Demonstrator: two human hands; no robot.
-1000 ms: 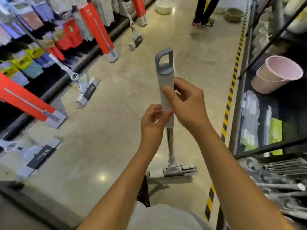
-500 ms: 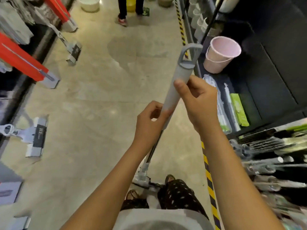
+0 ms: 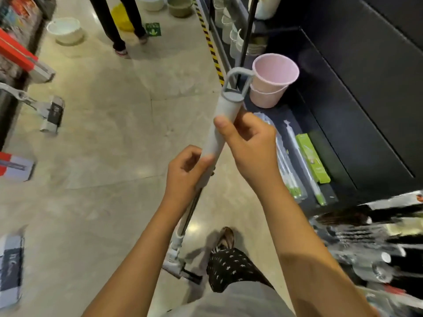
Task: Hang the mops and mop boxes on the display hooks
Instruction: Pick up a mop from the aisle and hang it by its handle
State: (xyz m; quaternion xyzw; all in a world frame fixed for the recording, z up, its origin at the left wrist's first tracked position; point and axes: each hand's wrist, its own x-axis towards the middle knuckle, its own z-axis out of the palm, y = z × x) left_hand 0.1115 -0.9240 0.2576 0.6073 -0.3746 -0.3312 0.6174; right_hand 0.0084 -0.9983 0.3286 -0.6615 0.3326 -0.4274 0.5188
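Both hands are on the same mop (image 3: 225, 115) right now, held tilted out in front of the person's body over the aisle floor (image 3: 119, 133). The grip part is a smooth pale grey tube, matte plastic by the look of it, capped with a darker grey disc and a rounded hanging loop (image 3: 238, 78) on top. That loop sits just beside the pink buckets (image 3: 273, 78), a nested pair with a soft flared rim, on the dark shelf (image 3: 343, 115). The right hand (image 3: 249, 145) is wrapped around the tube a bit below the cap, thumb pressed flat along the front. The left hand (image 3: 186, 172) is curled closed around the lower end of the tube, where it meets a thin shiny metal pole. The pole runs down to the white and black mop head (image 3: 180, 268), which is down by the person's foot, away from the buckets. The floor is glossy beige stone with light reflections. Farther across the aisle from the buckets, another mop (image 3: 45, 108) leans with its head on the floor.
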